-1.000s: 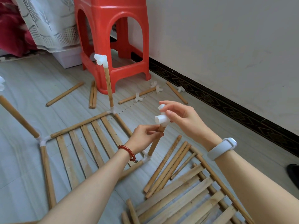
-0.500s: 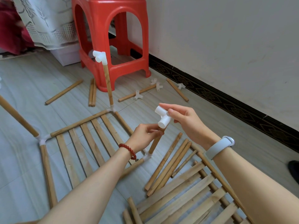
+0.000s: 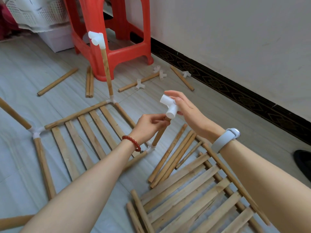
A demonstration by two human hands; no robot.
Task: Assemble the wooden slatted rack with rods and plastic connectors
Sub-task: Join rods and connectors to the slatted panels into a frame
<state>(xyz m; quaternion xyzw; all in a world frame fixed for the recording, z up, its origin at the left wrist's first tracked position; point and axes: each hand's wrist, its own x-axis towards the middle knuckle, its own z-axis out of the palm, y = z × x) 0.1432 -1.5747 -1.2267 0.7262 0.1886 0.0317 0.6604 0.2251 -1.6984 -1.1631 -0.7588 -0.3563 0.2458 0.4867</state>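
Connector (image 3: 170, 106) tilted since last frame, lower socket now at the upright rod (image 3: 160, 132) tip; right hand (image 3: 186, 111) pinches it, left hand (image 3: 148, 126) grips the rod top. Grey plank floor (image 3: 25, 73), red stool (image 3: 116, 39) at 12 o'clock, white wall (image 3: 235, 39) with dark skirting at 2.

From here, my left hand (image 3: 148, 125) hides the upright rod's (image 3: 159, 135) top; at nine o'clock a rod (image 3: 14, 113) is cut off.
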